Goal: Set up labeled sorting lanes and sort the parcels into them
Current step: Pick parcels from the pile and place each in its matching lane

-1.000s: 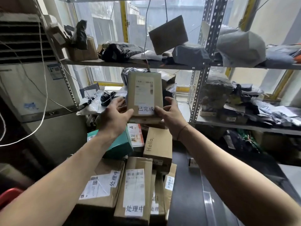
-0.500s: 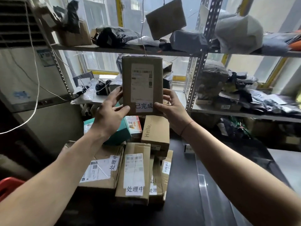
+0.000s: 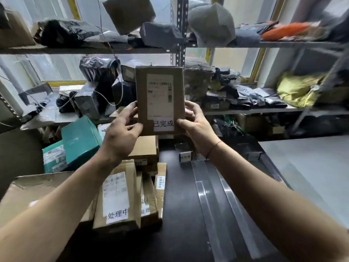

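Note:
I hold a small brown cardboard parcel point(image 3: 160, 100) upright in the air in front of the shelves; it carries a white shipping label and a white tag reading 已完成. My left hand point(image 3: 120, 137) grips its lower left edge and my right hand point(image 3: 196, 127) grips its lower right edge. Below on the dark table point(image 3: 181, 214) lie flat brown parcels point(image 3: 117, 197) tagged 处理中, beside clear tape strips point(image 3: 207, 195) that mark lanes. A small white lane label point(image 3: 185, 157) stands at the far end of the strips.
A teal box point(image 3: 81, 140) and a large brown carton point(image 3: 34, 193) sit at the left. Metal shelves point(image 3: 181, 48) behind hold grey and black bagged parcels, with a yellow bag point(image 3: 296, 89) at the right. A grey surface point(image 3: 311, 167) lies to the right.
The parcel stays in both hands and has been carried a little to the right, clear of the stack. The view has swung right and down, showing the tape lanes and the lane label.

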The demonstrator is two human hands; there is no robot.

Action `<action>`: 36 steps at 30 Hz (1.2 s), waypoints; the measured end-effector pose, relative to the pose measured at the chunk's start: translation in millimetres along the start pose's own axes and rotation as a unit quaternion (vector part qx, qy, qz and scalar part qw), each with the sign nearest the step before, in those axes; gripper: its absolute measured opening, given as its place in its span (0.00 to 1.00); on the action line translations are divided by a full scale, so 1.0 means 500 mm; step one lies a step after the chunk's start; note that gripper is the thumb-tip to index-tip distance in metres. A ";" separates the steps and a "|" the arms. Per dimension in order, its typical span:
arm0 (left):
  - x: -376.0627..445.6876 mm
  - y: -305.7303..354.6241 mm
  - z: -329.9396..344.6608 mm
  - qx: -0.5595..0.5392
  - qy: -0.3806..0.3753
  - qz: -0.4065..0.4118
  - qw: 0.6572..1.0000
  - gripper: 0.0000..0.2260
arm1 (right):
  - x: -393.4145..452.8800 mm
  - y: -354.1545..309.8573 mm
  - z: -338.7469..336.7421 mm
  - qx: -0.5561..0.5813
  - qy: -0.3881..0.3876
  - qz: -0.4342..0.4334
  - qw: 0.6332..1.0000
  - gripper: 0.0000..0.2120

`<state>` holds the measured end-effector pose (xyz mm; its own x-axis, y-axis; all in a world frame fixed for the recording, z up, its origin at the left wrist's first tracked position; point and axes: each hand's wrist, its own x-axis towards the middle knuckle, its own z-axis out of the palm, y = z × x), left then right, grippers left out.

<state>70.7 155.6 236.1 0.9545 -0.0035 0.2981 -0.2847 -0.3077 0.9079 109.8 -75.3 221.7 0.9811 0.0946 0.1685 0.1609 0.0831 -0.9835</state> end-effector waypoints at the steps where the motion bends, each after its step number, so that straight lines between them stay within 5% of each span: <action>1: -0.002 0.004 0.025 0.003 -0.007 -0.003 1.000 0.28 | -0.010 0.002 -0.025 -0.004 0.007 -0.001 1.000 0.30; 21: -0.026 0.038 0.727 -0.013 -0.066 -0.096 0.993 0.30 | -0.116 0.094 -0.727 -0.091 0.047 0.074 0.992 0.29; 36: 0.034 -0.161 0.873 -0.071 -0.173 -0.281 0.941 0.29 | -0.078 0.291 -0.837 -0.218 0.063 0.229 0.947 0.26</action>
<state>148.3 -235.1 39.3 0.9226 -0.1953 -0.3327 0.2887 -0.2227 0.9312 139.9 -482.2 44.2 0.9592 -0.1003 -0.2643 -0.2827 -0.3576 -0.8901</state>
